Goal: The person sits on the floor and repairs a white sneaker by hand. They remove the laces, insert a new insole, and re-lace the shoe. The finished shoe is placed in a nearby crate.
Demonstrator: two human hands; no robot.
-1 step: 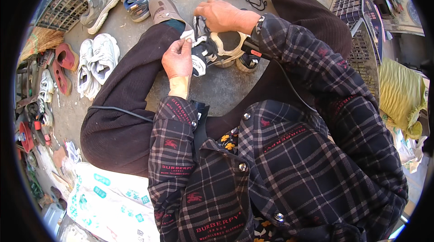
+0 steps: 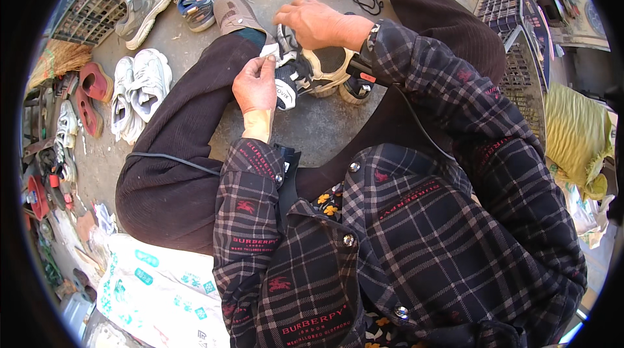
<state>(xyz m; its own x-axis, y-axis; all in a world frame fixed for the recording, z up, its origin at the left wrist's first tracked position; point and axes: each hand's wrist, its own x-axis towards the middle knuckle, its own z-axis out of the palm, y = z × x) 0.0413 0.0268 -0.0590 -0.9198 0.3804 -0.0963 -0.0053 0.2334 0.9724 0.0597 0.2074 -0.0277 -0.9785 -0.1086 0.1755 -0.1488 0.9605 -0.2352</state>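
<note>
My left hand (image 2: 255, 88) pinches a white strap or cloth piece (image 2: 270, 51) above a black and white shoe (image 2: 286, 91) between my legs. My right hand (image 2: 318, 25) is just beyond it, fingers curled down over a grey shoe part (image 2: 286, 39); whatever its fingertips hold is hidden. A cream sandal (image 2: 315, 78) and another dark shoe (image 2: 357, 91) lie beside these, partly under my right wrist and sleeve.
Paired white trainers (image 2: 146, 91), red slip-ons (image 2: 91, 114) and grey sneakers (image 2: 133, 16) lie leftward, near a crate (image 2: 97, 6). More crates (image 2: 494, 6) and a yellow sack (image 2: 572, 133) stand right. A white sheet (image 2: 159, 289) lies beside my left leg.
My right hand has shifted very slightly left, its fingers now a little farther over the grey shoe part. My left hand is in the same place.
</note>
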